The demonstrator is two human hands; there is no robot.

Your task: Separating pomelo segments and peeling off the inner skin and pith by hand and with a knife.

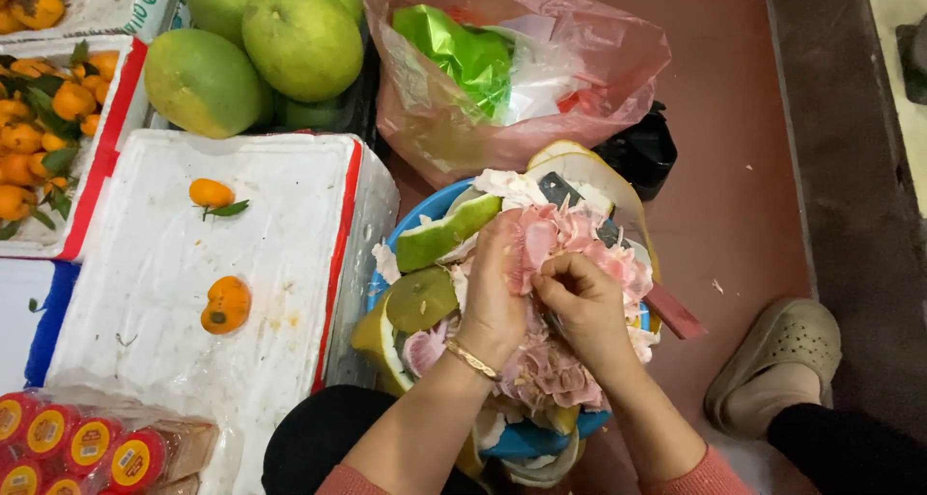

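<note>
Over a blue basin (417, 217) heaped with thick green-and-white pomelo rind (446, 232) and pink membrane scraps (552, 371), both hands are at work on a peeled pomelo (563, 236), which sits at the middle of the heap, pink flesh showing. The left hand (494, 297), a gold bracelet (470, 359) on its wrist, is cupped closed around the fruit's left side and steadies it. The right hand (579, 300) is closed in a pinch, thumb against fingertips, on a bit of pink skin just near the fruit's near edge. The step in hand looks like stripping membrane off the segments; the pull seems to want a firm hold from the steadying hand and a small, careful tug so the flesh stays whole. To the left stands a white foam box lid (290, 244) with loose tangerines (225, 305) on it; whole green pomelos (301, 37) lie far left, and a pink plastic bag (618, 60) far behind the basin. A slippered foot (772, 365) rests at the right.
</note>
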